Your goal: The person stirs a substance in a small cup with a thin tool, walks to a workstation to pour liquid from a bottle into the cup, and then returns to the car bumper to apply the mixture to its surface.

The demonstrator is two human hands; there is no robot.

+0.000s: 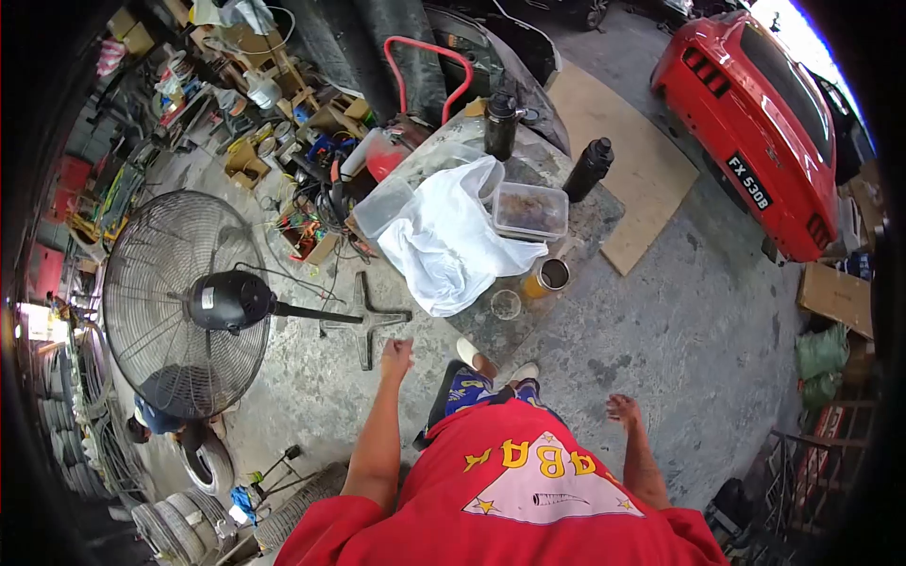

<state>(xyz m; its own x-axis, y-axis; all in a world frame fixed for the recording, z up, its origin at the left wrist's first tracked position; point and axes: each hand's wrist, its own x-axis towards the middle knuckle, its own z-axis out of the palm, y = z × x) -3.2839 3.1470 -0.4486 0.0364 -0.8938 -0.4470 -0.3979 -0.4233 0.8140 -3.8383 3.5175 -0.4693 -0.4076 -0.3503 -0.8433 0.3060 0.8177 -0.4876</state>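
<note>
My left hand (pixel 397 357) hangs at my side near the base of a pedestal fan, its fingers curled in with nothing visible in them. On the other side, my right hand (pixel 623 412) is held low over the floor, fingers loosely bent and apart, touching nothing. In front of me stands a worn table (pixel 596 209). A white plastic bag (pixel 448 241) lies crumpled on it, between a clear plastic container (pixel 385 209) and a lidded tub with brownish contents (pixel 530 210). Near its front edge are a clear cup (pixel 506 304) and a glass of dark drink (pixel 552 274). Two black bottles (pixel 590 170) (pixel 500 127) stand farther back.
A large black fan (pixel 231 300) rises at left, its cross-shaped foot (pixel 366 319) on the concrete floor. Behind it a person (pixel 160 420) is low by some tyres (pixel 179 528). A red car (pixel 755 123) is at right, past a wooden board (pixel 623 160). Clutter lines the left wall.
</note>
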